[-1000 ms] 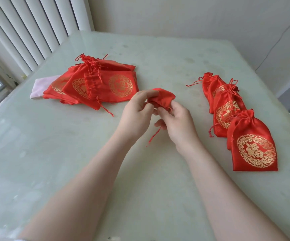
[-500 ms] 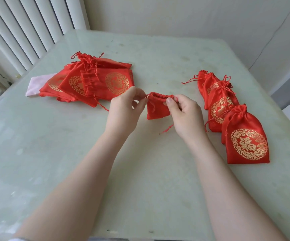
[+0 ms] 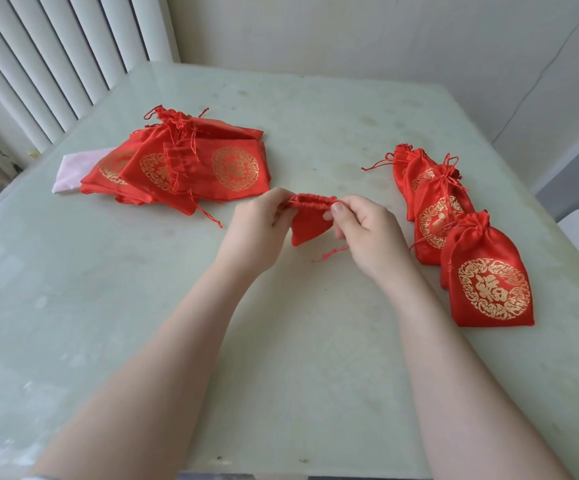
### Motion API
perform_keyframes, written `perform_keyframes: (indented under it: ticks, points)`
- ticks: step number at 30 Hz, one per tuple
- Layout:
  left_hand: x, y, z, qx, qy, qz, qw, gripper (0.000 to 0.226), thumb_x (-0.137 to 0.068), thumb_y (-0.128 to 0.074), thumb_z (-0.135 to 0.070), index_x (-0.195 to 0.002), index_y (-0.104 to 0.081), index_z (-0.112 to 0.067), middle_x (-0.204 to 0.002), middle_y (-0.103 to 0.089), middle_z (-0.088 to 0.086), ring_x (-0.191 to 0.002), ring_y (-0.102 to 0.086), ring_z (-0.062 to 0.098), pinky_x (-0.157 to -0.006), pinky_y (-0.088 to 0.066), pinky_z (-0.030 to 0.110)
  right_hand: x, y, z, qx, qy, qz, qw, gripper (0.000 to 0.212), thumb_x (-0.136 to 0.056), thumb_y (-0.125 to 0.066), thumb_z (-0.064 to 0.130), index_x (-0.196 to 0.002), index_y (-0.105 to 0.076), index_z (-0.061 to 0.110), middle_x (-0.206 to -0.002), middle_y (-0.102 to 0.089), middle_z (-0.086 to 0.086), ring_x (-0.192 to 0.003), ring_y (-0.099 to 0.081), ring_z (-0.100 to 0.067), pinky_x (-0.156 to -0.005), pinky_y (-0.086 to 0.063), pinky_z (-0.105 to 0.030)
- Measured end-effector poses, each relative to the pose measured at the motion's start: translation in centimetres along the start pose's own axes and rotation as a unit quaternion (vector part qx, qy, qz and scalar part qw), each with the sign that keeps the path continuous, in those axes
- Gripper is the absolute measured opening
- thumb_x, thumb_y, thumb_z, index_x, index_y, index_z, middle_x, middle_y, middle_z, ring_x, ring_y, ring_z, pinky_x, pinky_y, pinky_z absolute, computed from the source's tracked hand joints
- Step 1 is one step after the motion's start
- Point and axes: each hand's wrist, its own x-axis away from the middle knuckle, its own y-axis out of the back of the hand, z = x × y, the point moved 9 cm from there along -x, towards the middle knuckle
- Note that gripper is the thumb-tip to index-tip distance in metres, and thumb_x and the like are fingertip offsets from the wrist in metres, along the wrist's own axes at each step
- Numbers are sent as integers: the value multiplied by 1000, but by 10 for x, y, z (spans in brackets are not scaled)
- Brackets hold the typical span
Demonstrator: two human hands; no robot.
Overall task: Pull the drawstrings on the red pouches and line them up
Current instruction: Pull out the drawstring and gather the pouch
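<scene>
I hold a small red pouch [image 3: 307,223] above the middle of the table, its gathered mouth stretched level between my hands. My left hand [image 3: 258,228] pinches the left end of the mouth. My right hand [image 3: 367,230] pinches the right end, and a red drawstring end [image 3: 329,253] dangles below it. A heap of flat red pouches with gold emblems [image 3: 191,166] lies at the back left. On the right, several cinched pouches [image 3: 454,223] overlap in a row running toward me, the nearest one [image 3: 492,289] showing its full gold emblem.
The pale green table [image 3: 212,323] has its front edge just below my forearms. A pink cloth [image 3: 76,166] sticks out from under the heap at the left. White vertical blinds [image 3: 56,64] hang at the back left, and a wall runs behind the table.
The pouch went from bunched between my fingers to hanging with its mouth pulled out flat. My hands moved apart and slightly away from me.
</scene>
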Motion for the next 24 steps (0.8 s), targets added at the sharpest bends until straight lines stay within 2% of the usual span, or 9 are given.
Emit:
perform_keyframes:
  ticks: [4,7,10,12,14,16,19,21,24]
  points:
    - [-2,11,4,-3,10,-36,999,11,-91,-56,-14,-96,-64,-9,-78,-64,0,-71,-63,18,-67,-44,24,-2,4,-9,123,4,43,992,20,-93,-50,17,-85,-67,10,-63,-57,-7,-60,-54,-17,-62,-43,-34]
    - [-3,16,6,-10,6,-40,999,13,-89,-60,-19,-85,-65,-8,-60,-59,-6,-53,-58,2,-58,-43,16,-3,12,-13,174,-4,43,984,26,-93,-52,22,-77,-67,9,-49,-42,3,-48,-39,-9,-49,-30,-22]
    - [-4,17,11,0,28,-18,999,28,-89,-59,-29,-68,-62,-10,-44,-49,-10,-41,-45,4,-46,-33,14,-3,24,-22,26,-69,-9,997,33,-94,-50,24,-63,-58,16,-51,-41,3,-46,-37,-7,-49,-29,-23]
    - [-1,9,18,119,79,30,989,35,-93,-54,-30,-62,-55,-13,-41,-40,-10,-42,-38,7,-49,-32,22,-2,30,-31,-139,-128,-57,980,37,-95,-49,22,-58,-53,18,-57,-47,2,-51,-43,-4,-51,-35,-19]
    - [1,-3,20,279,132,77,948,37,-97,-47,-26,-62,-49,-13,-49,-33,-8,-46,-34,11,-51,-31,23,-1,31,-39,-261,-170,-88,946,41,-94,-49,22,-53,-50,20,-61,-52,4,-61,-49,-8,-61,-36,-21]
    - [3,-12,21,384,176,86,902,36,-98,-45,-25,-63,-45,-15,-53,-34,-6,-47,-36,11,-51,-33,20,2,24,-46,-396,-216,-102,887,43,-93,-49,27,-51,-44,22,-66,-57,8,-69,-53,-10,-68,-33,-26]
    - [7,-16,25,514,233,48,824,30,-94,-50,-24,-65,-46,-19,-60,-49,-6,-51,-47,9,-51,-37,17,6,8,-48,-614,-251,-110,741,35,-90,-53,27,-57,-44,21,-72,-65,3,-70,-56,-13,-76,-40,-26]
    - [10,-23,29,592,270,42,759,36,-91,-53,-23,-55,-49,-18,-75,-62,-5,-54,-54,8,-47,-37,14,7,-2,-43,-710,-250,-97,651,43,-90,-53,26,-48,-46,19,-71,-67,-1,-71,-60,-16,-82,-45,-30]
    - [11,-31,23,703,277,79,650,56,-91,-48,-29,-38,-39,-18,-85,-70,-7,-54,-56,3,-45,-34,12,5,-7,-35,-753,-231,-80,611,49,-92,-49,27,-45,-47,17,-64,-63,1,-66,-66,-16,-77,-50,-32]
